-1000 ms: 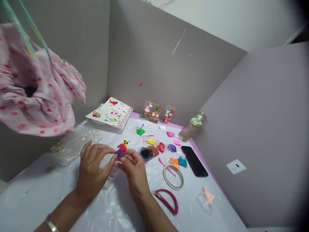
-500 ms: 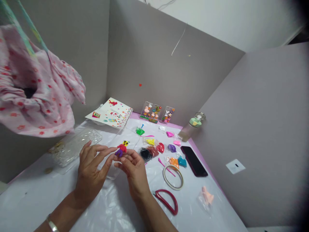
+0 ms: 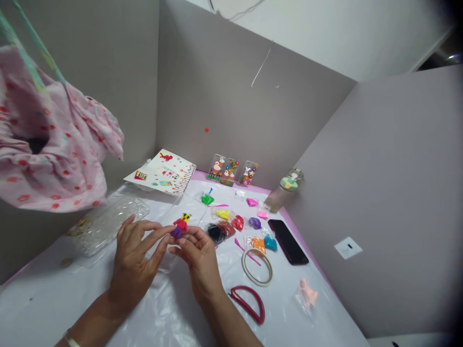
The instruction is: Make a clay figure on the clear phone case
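A small clay figure (image 3: 180,224) with a red top, purple legs and a yellow-and-black head is between my hands, above the table. My right hand (image 3: 199,260) pinches its lower part between thumb and fingers. From the other side, my left hand (image 3: 134,258) has its index finger and thumb closed on the figure, the other fingers loosely bent. Underneath lies a clear plastic case (image 3: 169,261), partly covered by my hands.
Packets of coloured clay (image 3: 237,222), pink tools (image 3: 247,251), a tape roll (image 3: 257,282), a red handle (image 3: 249,302) and a phone (image 3: 288,242) lie rightward. Decorated cases (image 3: 249,173), a bottle (image 3: 282,193) and a booklet (image 3: 162,173) stand behind. A clear pack (image 3: 112,221) lies left; pink cloth (image 3: 61,144) hangs above.
The whole view has shifted slightly, so things sit a little further left and lower. Both hands keep nearly the same hold on the clay figure.
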`<action>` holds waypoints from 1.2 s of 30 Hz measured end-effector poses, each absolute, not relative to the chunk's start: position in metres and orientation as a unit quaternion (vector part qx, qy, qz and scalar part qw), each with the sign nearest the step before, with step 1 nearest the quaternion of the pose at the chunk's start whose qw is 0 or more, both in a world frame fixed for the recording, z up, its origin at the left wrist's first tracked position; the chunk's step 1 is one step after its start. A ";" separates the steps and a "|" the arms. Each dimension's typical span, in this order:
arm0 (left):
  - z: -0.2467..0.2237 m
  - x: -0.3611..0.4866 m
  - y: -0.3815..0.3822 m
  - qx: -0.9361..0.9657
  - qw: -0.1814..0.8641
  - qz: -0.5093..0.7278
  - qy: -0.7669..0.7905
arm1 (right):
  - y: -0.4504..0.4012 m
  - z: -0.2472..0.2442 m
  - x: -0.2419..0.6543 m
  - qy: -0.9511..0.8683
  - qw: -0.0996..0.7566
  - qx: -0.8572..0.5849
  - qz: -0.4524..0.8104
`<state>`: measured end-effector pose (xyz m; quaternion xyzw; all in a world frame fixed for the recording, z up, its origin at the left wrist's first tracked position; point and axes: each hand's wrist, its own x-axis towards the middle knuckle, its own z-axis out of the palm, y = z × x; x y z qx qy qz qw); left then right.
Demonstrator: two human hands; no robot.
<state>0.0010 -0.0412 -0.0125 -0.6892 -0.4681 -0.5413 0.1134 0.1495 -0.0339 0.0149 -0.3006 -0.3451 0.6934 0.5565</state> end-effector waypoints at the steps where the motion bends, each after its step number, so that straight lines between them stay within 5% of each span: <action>1: -0.013 0.001 -0.041 -0.688 0.111 -0.544 -0.467 | -0.034 0.015 0.150 -0.345 0.557 -0.299 0.693; 36: -0.018 0.001 -0.041 -0.678 0.090 -0.545 -0.485 | -0.031 0.013 0.150 -0.361 0.562 -0.323 0.670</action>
